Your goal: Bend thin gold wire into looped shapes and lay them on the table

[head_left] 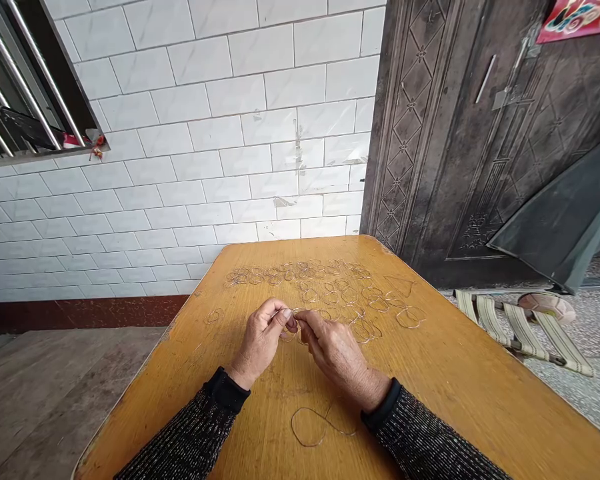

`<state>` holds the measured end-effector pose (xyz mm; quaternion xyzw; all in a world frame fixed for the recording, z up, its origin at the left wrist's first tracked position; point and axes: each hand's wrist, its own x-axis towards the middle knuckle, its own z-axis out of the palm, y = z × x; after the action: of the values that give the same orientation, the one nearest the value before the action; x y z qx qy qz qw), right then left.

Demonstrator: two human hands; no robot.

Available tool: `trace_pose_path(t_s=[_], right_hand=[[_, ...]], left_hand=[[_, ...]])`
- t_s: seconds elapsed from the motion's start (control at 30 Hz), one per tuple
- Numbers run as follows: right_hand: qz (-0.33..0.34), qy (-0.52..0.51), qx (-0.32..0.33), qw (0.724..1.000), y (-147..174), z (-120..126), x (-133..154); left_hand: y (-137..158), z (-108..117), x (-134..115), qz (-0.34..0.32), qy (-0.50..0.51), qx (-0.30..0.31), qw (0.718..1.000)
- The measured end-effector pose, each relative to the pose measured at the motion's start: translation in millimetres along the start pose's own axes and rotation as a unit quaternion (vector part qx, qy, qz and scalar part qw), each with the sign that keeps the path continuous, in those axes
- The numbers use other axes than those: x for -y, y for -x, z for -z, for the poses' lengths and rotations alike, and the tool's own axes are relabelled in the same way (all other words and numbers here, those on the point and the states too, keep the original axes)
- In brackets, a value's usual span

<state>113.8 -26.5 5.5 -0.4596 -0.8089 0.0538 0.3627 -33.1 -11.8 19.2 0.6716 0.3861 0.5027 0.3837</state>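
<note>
Above the middle of the wooden table [205, 413], my left hand [263, 337] and my right hand [337, 350] meet, fingertips almost touching. Each one pinches a thin wire, part of a small loop showing just under the fingers. A larger bent piece of thin wire [307, 445] lies on the tabletop in front of me, left of my right forearm. Beyond my hands, several looped wire pieces [379, 300] are spread over the table, with a dense row of wire loops [290, 270] farther back. My fingers hide some of the nearer loops.
A white tiled wall [260, 93] rises behind the table, with a barred window [25, 80] at upper left. The dark carved door [460, 133] stands at right. A strap-seat stool [520, 327] is on the floor beside the table's right edge, near a ball [555, 307].
</note>
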Motion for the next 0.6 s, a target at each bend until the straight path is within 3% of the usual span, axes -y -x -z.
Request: trace_pose_path(t_s=[0.37,0.6], right_hand=[[-0.039,-0.117,0.040,0.992,-1,-7,2],[-0.067,-0.157,0.069,0.983,-2,-2,8]], left_hand=[[-6,3,2,0.040,0.130,-0.113,0.984],[-15,15,3,0.056,0.204,-0.147,0.966]])
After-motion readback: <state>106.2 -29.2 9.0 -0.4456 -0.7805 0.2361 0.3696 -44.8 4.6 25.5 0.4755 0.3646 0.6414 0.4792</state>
